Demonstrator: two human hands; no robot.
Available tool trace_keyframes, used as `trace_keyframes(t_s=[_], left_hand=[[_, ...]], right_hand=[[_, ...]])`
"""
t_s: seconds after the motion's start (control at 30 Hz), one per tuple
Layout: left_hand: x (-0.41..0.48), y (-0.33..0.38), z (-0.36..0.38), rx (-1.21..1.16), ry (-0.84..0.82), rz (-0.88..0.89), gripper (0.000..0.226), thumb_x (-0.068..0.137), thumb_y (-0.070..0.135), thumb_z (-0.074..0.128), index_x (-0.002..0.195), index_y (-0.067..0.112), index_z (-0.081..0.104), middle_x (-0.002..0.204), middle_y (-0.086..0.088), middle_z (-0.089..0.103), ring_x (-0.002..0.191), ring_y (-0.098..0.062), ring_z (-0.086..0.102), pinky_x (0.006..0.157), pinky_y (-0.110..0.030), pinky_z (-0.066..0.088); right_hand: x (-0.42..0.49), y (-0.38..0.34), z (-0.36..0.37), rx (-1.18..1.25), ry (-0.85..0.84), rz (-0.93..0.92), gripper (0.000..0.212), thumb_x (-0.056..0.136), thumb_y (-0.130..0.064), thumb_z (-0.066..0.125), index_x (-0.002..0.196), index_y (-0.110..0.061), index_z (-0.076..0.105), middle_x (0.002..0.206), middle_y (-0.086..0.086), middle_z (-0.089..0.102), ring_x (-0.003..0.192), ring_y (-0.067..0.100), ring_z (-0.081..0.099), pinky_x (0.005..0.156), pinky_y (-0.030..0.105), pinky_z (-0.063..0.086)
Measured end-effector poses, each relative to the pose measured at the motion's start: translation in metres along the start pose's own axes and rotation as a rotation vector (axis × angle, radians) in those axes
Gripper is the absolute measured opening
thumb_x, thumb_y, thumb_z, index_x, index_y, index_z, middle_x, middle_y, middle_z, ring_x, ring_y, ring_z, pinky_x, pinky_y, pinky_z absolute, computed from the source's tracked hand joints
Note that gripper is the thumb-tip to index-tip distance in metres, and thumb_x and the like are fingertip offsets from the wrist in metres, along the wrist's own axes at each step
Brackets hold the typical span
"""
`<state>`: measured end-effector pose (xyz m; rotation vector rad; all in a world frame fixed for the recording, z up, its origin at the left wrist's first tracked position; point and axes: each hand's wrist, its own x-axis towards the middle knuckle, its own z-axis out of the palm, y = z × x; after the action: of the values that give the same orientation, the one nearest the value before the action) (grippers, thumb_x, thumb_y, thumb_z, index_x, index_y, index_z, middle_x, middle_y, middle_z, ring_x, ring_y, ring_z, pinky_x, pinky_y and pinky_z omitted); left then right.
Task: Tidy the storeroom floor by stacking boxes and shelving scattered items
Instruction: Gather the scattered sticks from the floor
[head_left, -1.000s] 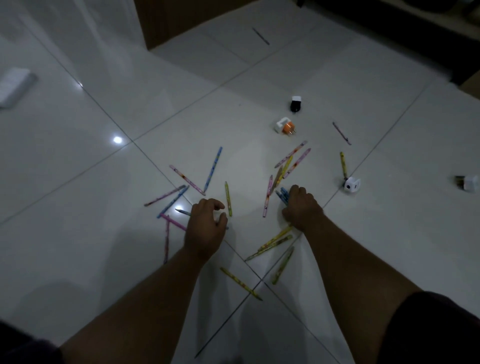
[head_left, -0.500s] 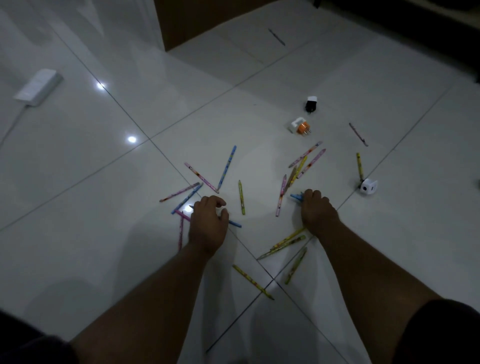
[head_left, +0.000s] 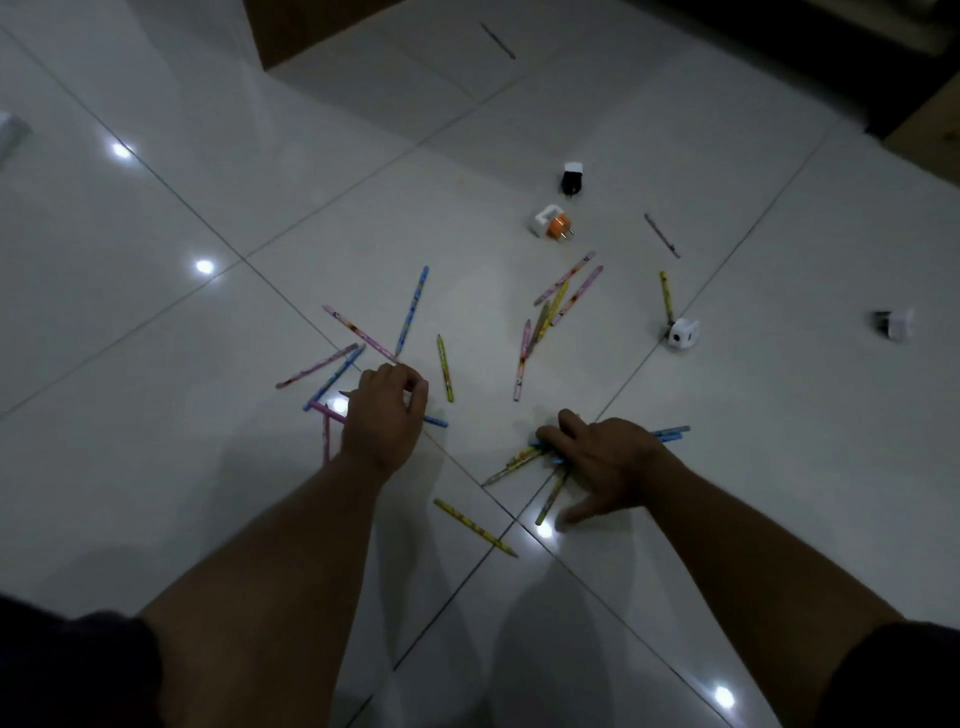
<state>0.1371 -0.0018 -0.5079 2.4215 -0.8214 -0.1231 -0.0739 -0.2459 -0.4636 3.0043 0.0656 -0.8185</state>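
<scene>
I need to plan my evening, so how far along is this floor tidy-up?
Early days. Nothing in view looks shelved yet. In hand: the left hand grips a blue pencil, the right hand holds a blue bundle. Left on the floor: scattered pencils such as the yellow pencil, plus the orange plug, black adapter and white cube.

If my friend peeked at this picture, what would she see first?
Probably the colourful pencils scattered all over the shiny white tile floor. Next come the two hands reaching into the middle: the left hand curls round a blue pencil, and the right hand lies over a few more. Farther back sits a white-and-orange plug.
</scene>
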Motion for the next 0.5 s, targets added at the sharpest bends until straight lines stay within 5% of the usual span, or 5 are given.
trace_keyframes(t_s=[0.13, 0.37, 0.5], left_hand=[[-0.001, 0.002, -0.002, 0.000, 0.006, 0.044, 0.028, 0.101, 0.044, 0.043, 0.096, 0.024, 0.062, 0.093, 0.004, 0.061, 0.093, -0.022, 0.051, 0.078, -0.043, 0.047], [0.005, -0.016, -0.010, 0.115, 0.046, 0.050, 0.023, 0.101, 0.040, 0.046, 0.098, 0.023, 0.062, 0.097, 0.001, 0.061, 0.098, -0.027, 0.056, 0.082, -0.043, 0.048], [0.013, -0.031, -0.019, 0.219, 0.087, 0.007, 0.031, 0.096, 0.047, 0.051, 0.109, 0.020, 0.059, 0.115, -0.007, 0.058, 0.112, -0.032, 0.053, 0.089, -0.045, 0.047]], right_hand=[[0.014, 0.000, 0.006, -0.063, -0.015, -0.063, 0.127, 0.059, -0.100, 0.054, 0.156, -0.030, 0.011, 0.137, 0.007, 0.032, 0.090, 0.030, 0.065, 0.074, 0.038, 0.048], [0.027, 0.000, 0.005, -0.100, 0.057, -0.147, 0.063, 0.095, -0.077, 0.037, 0.134, -0.028, 0.039, 0.132, 0.006, 0.042, 0.087, 0.028, 0.064, 0.065, 0.038, 0.042], [0.026, 0.005, 0.020, -0.162, 0.149, -0.219, 0.050, 0.100, -0.070, 0.031, 0.111, -0.024, 0.049, 0.116, 0.005, 0.051, 0.074, 0.025, 0.062, 0.052, 0.035, 0.040]])
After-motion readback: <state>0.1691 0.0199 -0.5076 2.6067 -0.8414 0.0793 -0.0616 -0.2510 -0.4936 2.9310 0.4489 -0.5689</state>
